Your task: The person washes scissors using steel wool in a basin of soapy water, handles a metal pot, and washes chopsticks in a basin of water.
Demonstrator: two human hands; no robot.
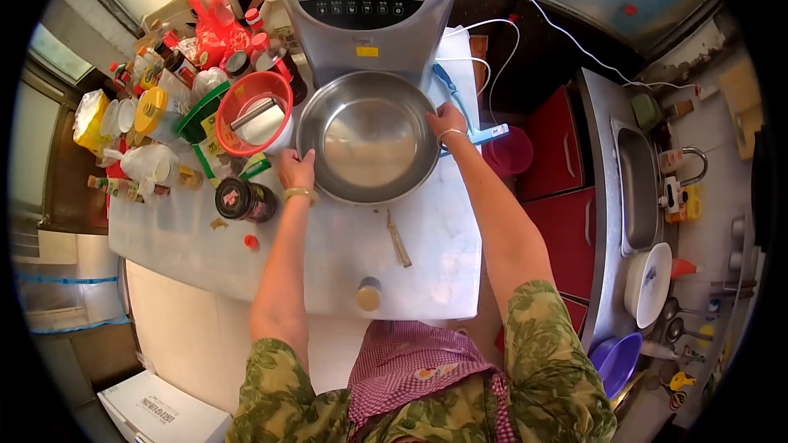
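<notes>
Gripping the round steel basin point(369, 138) by opposite sides of its rim, the left hand point(296, 171) and right hand point(447, 121) are holding it at the worktop point(328, 267), right in front of the silver appliance point(341, 45)!

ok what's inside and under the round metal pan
Inside the round metal pan, only bare, shiny metal shows. Its base hides whatever lies directly underneath; the pale tabletop shows on its near side.

Round steel basin point(369, 141), mouth upward
</notes>
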